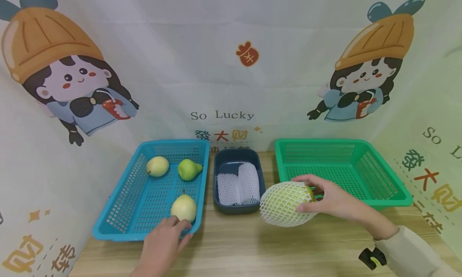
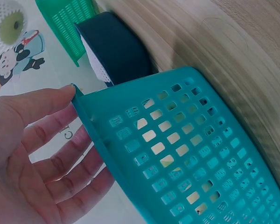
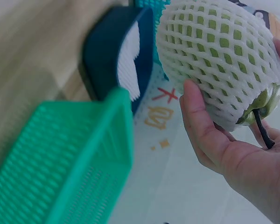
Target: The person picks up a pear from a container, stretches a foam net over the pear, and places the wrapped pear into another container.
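My right hand holds a green pear wrapped in a white foam net, above the wooden table in front of the green basket. The pear's dark stem sticks out of the net's open end beside my palm in the right wrist view. At the front right corner of the blue basket, my left hand grips the rim, thumb outside and fingers reaching over the inner side. Close to those fingers sits a pale yellow pear. Another pale pear and a green pear lie farther back in this basket.
Between the baskets stands a dark blue tray holding white foam nets. The green basket is at the right, bare inside where visible. A printed curtain hangs behind and beside the wooden table.
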A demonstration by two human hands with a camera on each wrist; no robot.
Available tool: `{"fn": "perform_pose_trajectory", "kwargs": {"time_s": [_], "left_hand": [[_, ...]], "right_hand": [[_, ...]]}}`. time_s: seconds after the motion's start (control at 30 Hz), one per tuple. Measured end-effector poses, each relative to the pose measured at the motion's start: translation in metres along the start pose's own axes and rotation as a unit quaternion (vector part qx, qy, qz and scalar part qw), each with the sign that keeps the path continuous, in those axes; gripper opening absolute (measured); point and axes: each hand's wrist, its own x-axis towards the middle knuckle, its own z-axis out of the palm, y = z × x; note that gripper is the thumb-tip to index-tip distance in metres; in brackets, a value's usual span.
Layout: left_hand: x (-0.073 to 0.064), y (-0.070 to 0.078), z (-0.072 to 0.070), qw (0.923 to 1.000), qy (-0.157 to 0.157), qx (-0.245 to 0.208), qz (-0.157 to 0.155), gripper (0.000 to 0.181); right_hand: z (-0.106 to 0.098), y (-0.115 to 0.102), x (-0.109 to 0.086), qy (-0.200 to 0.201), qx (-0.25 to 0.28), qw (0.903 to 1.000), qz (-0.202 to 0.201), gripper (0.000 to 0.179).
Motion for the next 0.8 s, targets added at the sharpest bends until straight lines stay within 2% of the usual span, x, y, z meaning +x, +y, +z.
{"fn": "perform_pose_trajectory", "kwargs": {"time_s": [0.23, 0.4, 0.63, 0.8], "left_hand": [[-0.001, 0.001, 0.001, 1.0, 0.002, -0.002, 0.001, 0.018], [0.0, 0.0, 0.001, 0.9999, -0.01, -0.006, -0.006, 0.017], [0.0, 0.0, 0.001, 0.9998, -0.018, -0.006, -0.009, 0.017], [0.001, 0.0, 0.0, 0.9995, -0.027, -0.008, -0.014, 0.016]], "right_hand": [[-0.025, -0.01, 0.003, 0.02, -0.015, 0.9996, 0.011, 0.065], [-0.039, -0.007, 0.012, 0.043, -0.051, 0.9974, 0.027, 0.065], [-0.055, 0.001, 0.03, 0.063, -0.116, 0.9897, 0.055, 0.07], [-0.069, 0.002, 0.045, 0.066, -0.17, 0.9804, 0.075, 0.071]]}}
